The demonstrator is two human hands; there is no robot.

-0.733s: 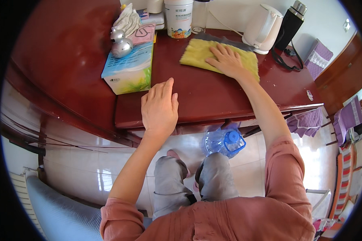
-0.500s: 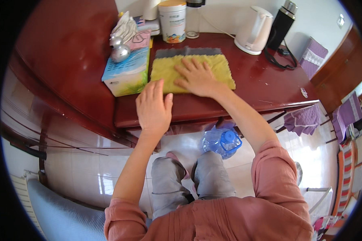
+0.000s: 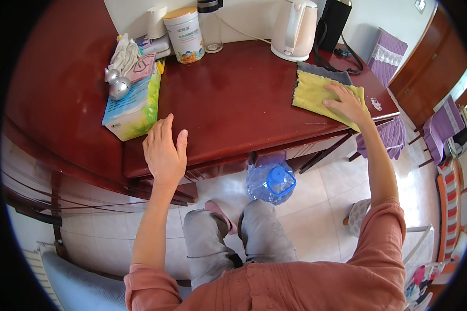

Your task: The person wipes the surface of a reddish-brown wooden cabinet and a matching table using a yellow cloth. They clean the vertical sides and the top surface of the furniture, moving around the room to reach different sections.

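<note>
Dark red wooden desk (image 3: 233, 103) fills the upper frame, both hands on it. Below its front edge, on pale floor tile, blue water jug (image 3: 271, 181) with blue cap and handle, lying between the two hands' reach, just ahead of the person's knees. Purple-covered chair (image 3: 386, 54) beyond the desk's far right corner, up and right of the right fingertips. White electric kettle (image 3: 293, 28) at the desk back, above and left of the right fingers, well apart from them; black tall object just right of it, cord trailing down toward the cloth. Tissue pack (image 3: 132, 106), a rectangular box in white, light blue and green print, sits just above and left of the left fingertips, near but not touching; two silver balls and a crumpled white tissue rest on its far end. Yellow cloth (image 3: 316, 93) with a grey edge lies flat near the desk's right front corner, under the right fingers. White cylindrical tin (image 3: 184, 35), tan lid, colourful band on the label, stands at the back wall, well above the left fingers. Right hand (image 3: 347, 103): palm down on the cloth, fingers extended and slightly spread, pressing flat, not gripping. Left hand (image 3: 164, 150): flat on the desk's front left edge, fingers mostly together, thumb out to the side, holding nothing.
</note>
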